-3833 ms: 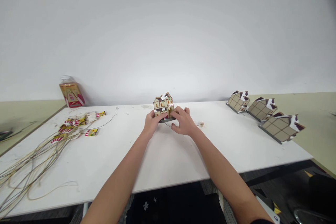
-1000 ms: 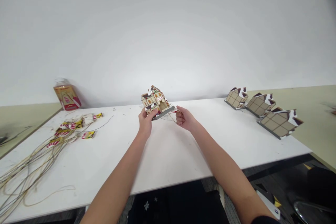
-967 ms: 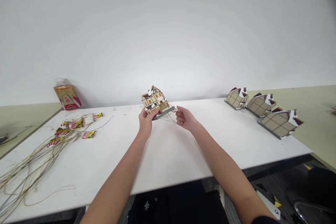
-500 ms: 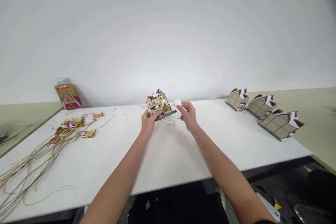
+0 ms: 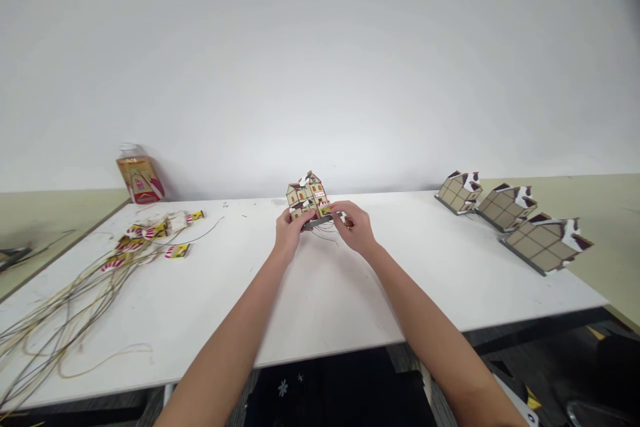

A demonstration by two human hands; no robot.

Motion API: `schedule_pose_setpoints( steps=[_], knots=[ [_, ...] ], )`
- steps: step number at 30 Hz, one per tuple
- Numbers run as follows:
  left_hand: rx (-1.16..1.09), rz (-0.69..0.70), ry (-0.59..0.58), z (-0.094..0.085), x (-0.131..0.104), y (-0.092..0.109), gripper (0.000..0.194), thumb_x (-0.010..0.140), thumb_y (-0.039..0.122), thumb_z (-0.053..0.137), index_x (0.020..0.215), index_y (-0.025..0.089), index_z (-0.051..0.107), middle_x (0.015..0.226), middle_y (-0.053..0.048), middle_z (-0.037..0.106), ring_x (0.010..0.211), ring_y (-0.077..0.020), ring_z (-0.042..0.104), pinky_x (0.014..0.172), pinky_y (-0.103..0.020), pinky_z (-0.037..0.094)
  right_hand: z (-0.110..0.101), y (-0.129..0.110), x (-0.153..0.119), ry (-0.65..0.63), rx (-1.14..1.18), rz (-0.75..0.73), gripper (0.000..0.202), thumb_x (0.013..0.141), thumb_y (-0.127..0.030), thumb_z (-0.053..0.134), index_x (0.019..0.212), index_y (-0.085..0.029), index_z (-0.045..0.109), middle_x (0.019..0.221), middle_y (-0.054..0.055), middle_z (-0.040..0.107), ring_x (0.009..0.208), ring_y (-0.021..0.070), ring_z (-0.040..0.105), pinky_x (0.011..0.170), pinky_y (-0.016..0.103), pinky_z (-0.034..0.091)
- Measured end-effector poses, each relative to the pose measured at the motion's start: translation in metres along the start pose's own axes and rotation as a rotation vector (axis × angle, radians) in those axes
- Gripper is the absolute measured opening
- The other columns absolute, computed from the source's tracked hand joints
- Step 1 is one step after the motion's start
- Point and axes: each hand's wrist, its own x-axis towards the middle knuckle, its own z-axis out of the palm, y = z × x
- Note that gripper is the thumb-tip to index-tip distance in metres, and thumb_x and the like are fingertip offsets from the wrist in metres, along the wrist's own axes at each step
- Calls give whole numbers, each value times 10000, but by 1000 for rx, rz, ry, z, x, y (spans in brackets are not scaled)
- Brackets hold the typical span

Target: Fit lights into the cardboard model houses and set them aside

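Observation:
A small model house (image 5: pixel 307 193) with a snowy roof and a dark base is at the middle, above the white table. My left hand (image 5: pixel 290 230) grips its left side and base, thumb across the front. My right hand (image 5: pixel 356 225) pinches a small red, white and yellow piece (image 5: pixel 326 209) against the front right of the house. Thin wires (image 5: pixel 326 230) hang below the base near my right fingers.
Striped pieces (image 5: pixel 150 231) with long wires (image 5: pixel 95 293) lie on the white table (image 5: pixel 240 293) at left. A bottle (image 5: pixel 141 177) stands behind them. Three similar houses (image 5: pixel 507 207) stand at right.
My right hand has brought the small piece from beside the house to its front. The piece now shows its coloured face instead of its white one. The view has shifted slightly.

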Motion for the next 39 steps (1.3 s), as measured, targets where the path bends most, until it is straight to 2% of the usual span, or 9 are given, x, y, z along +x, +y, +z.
schedule_pose_setpoints(
  steps=[5, 14, 20, 25, 27, 29, 31, 33, 39],
  knots=[
    [26, -81, -7, 0, -2, 4, 464, 567, 469, 766, 870, 145, 628, 773, -45, 675, 597, -167, 620, 604, -298, 493, 1, 4, 0, 65, -69, -174, 156, 868, -217, 497, 948, -238, 629, 1070, 65, 659, 837, 159, 608, 487, 244, 411],
    [54, -102, -73, -2, -2, 2, 500, 584, 493, 746, 961, 195, 607, 832, -29, 675, 640, -166, 614, 608, -275, 429, 5, 5, 0, 153, -116, -207, 147, 872, -231, 527, 930, -225, 662, 968, 69, 649, 803, 146, 611, 432, 217, 410],
    [23, -101, -52, -3, -1, 0, 500, 579, 457, 752, 995, 225, 598, 913, -24, 668, 725, -161, 599, 610, -260, 429, 4, 6, -1, 105, -116, -176, 135, 837, -290, 594, 904, -230, 694, 940, 67, 662, 746, 147, 602, 415, 224, 397],
    [-23, -72, -77, -1, -3, 1, 495, 576, 399, 762, 1015, 238, 601, 960, -19, 676, 793, -180, 617, 611, -253, 445, 7, 2, -1, 117, -17, 13, 152, 804, -346, 628, 852, -216, 689, 960, 52, 645, 563, 80, 494, 420, 225, 378],
    [-69, -57, -95, -1, -3, 1, 508, 573, 367, 770, 1031, 232, 600, 973, -27, 682, 818, -197, 630, 637, -273, 471, 7, 0, 0, 119, 99, 170, 224, 761, -368, 670, 935, -227, 663, 1010, 33, 617, 490, 40, 415, 401, 216, 369],
    [-109, -36, -108, -1, -3, 1, 512, 567, 336, 777, 1034, 221, 601, 979, -33, 686, 840, -212, 636, 670, -299, 494, 7, -1, 1, 108, 231, 346, 404, 692, -382, 725, 1054, -250, 603, 1061, 16, 581, 459, 18, 384, 383, 210, 377],
    [-137, -13, -130, -2, -3, 1, 514, 557, 312, 786, 1027, 210, 606, 983, -35, 689, 865, -221, 637, 704, -314, 504, 6, -3, 4, 89, 335, 490, 566, 607, -384, 776, 1112, -261, 553, 1098, 12, 551, 476, 20, 419, 373, 205, 388],
    [-166, -8, -172, -3, -3, 2, 514, 555, 297, 786, 1028, 203, 609, 996, -37, 689, 894, -229, 636, 740, -329, 509, 5, -5, 6, 52, 406, 584, 632, 547, -375, 803, 1110, -252, 544, 1130, 23, 535, 552, 49, 491, 374, 193, 392],
    [-225, -103, -228, -3, -7, 7, 509, 538, 284, 770, 1015, 192, 617, 951, -39, 694, 805, -210, 641, 739, -345, 515, 2, -10, 5, -46, 480, 646, 577, 581, -367, 780, 1094, -249, 544, 1216, 45, 556, 776, 141, 595, 387, 175, 417]
  ],
)
